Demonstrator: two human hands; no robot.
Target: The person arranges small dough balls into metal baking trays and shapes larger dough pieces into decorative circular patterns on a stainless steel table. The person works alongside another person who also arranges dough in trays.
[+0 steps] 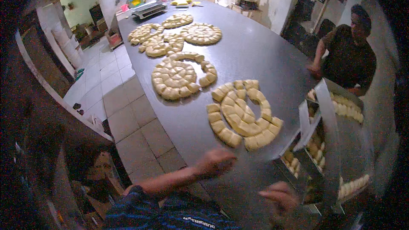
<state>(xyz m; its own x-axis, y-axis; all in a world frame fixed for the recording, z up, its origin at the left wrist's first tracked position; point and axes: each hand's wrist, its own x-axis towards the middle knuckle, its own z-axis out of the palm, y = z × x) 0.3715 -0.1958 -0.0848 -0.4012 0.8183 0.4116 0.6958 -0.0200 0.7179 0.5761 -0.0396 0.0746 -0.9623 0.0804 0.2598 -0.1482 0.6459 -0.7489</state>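
My left hand is over the near edge of the steel table, fingers curled in and knuckles forward; anything inside it is hidden. Just beyond it lies a round of cut dough pieces, with its outer ring broken into curved strips and gaps between them. To the right and lower, my right hand is smeared by motion, near the metal trays of dough pieces. Whether its fingers grip anything does not show. Farther along lies another spiral of cut dough, its outer strip partly pulled away.
More cut dough rounds lie toward the far end of the steel table. A flat grey scale-like device stands at the far left corner. Another person stands across the table at the right, behind the trays. A tiled floor runs along the left.
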